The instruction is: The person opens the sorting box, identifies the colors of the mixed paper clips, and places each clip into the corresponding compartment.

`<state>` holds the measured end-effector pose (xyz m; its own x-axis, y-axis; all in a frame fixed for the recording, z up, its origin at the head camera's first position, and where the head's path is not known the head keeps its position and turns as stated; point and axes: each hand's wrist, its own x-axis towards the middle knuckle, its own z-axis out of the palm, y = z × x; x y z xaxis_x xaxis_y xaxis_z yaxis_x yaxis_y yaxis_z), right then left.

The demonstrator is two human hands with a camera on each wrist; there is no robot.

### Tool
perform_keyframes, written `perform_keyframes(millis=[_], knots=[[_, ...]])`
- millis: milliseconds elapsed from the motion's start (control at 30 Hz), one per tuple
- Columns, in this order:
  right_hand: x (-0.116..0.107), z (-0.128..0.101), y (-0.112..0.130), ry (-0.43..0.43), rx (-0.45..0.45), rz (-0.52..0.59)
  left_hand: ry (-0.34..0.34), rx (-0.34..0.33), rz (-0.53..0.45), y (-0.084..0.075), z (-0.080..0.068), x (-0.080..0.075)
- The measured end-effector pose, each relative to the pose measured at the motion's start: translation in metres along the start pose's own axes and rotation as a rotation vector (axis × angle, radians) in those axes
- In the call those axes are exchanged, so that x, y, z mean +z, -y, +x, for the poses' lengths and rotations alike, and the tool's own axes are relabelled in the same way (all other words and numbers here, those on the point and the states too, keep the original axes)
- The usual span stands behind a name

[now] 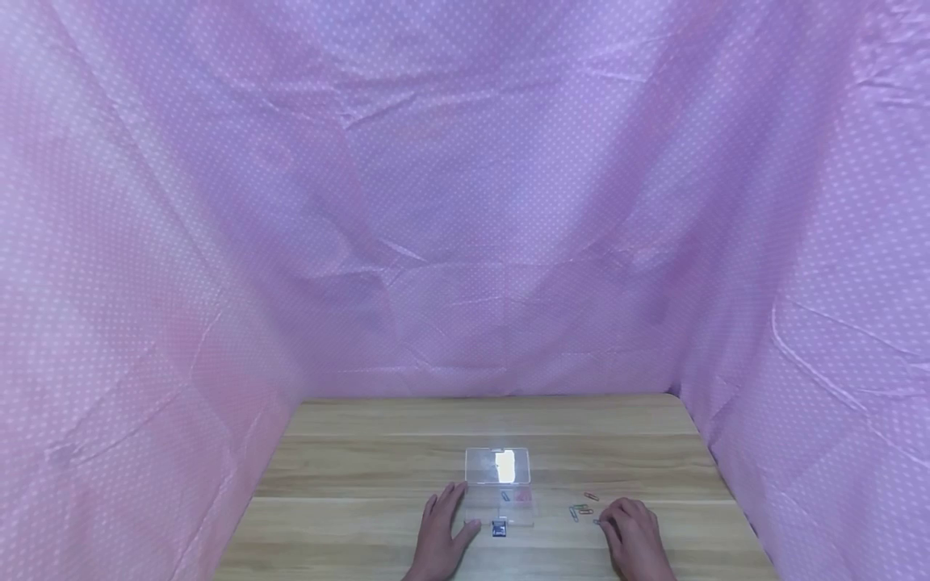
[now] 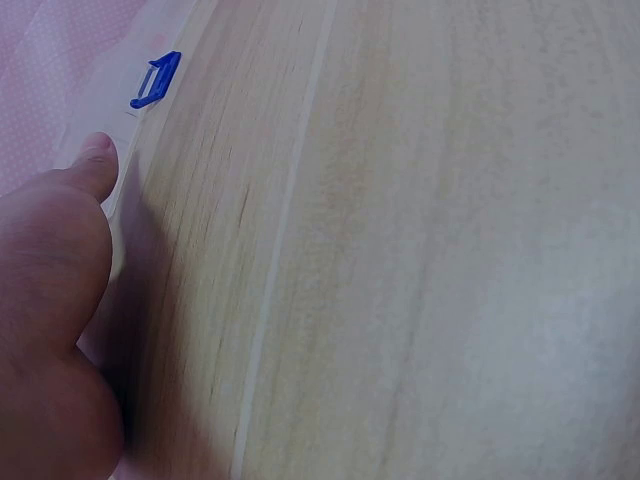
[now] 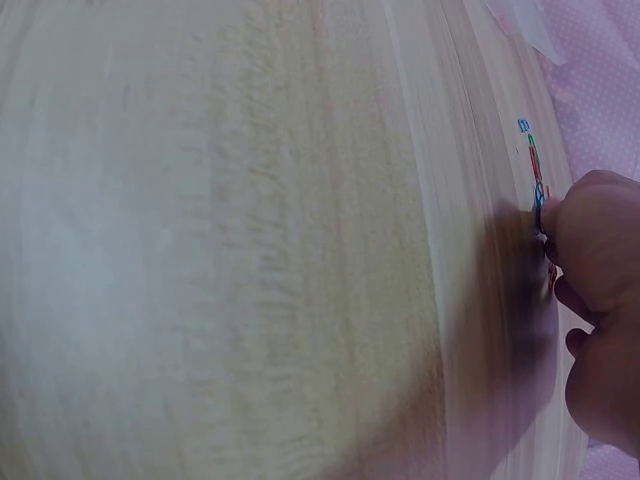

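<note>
A clear plastic divided box (image 1: 520, 525) stands on the table with its lid (image 1: 479, 466) laid open behind it. My left hand (image 1: 441, 534) rests along the box's left side, fingers near the back corner and thumb at the front edge. In the left wrist view the straight thumb (image 2: 97, 165) touches the box near a blue latch (image 2: 168, 78). My right hand (image 1: 634, 534) pinches a paper clip (image 1: 597, 521) at the fingertips, low over the table. Several coloured paper clips (image 1: 585, 512) lie just left of that hand.
Inside the box, a blue paper clip (image 1: 504, 496) lies in a back compartment, with something pinkish (image 1: 522, 495) in the compartment beside it. The wooden table (image 1: 349, 468) is enclosed by pink dotted cloth (image 1: 465, 323) at the back and sides.
</note>
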<state>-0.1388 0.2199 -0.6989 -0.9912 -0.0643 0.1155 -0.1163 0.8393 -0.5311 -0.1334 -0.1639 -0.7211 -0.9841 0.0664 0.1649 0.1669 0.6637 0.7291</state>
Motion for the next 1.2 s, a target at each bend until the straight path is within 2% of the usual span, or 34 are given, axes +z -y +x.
perform_keyframes(millis=[133, 400, 633, 700, 800, 933, 1100, 1200], knots=[[-0.001, 0.001, 0.000, 0.027, 0.020, 0.009, -0.020, 0.009, 0.011, 0.001, 0.000, 0.002], [0.002, -0.001, -0.002, -0.021, -0.005, 0.002, 0.009, -0.012, -0.011, 0.002, 0.002, 0.002], [-0.002, 0.001, 0.000, -0.008, 0.050, 0.050, 0.015, 0.000, -0.012, 0.001, 0.002, 0.000], [-0.003, 0.002, 0.001, -0.030, 0.047, 0.049, 0.030, -0.004, -0.025, 0.001, 0.002, -0.001], [-0.002, 0.001, 0.003, -0.107, 0.019, 0.044, 0.043, -0.014, -0.035, 0.000, 0.001, -0.002], [-0.003, 0.000, 0.007, -0.188, 0.003, 0.085, 0.026, -0.009, -0.017, 0.001, 0.001, -0.001], [-0.007, 0.002, 0.013, -0.213, 0.013, 0.162, -0.001, -0.001, 0.001, 0.000, 0.001, 0.001], [-0.008, 0.004, 0.017, -0.237, 0.002, 0.181, 0.009, -0.010, -0.008, -0.001, 0.002, 0.000]])
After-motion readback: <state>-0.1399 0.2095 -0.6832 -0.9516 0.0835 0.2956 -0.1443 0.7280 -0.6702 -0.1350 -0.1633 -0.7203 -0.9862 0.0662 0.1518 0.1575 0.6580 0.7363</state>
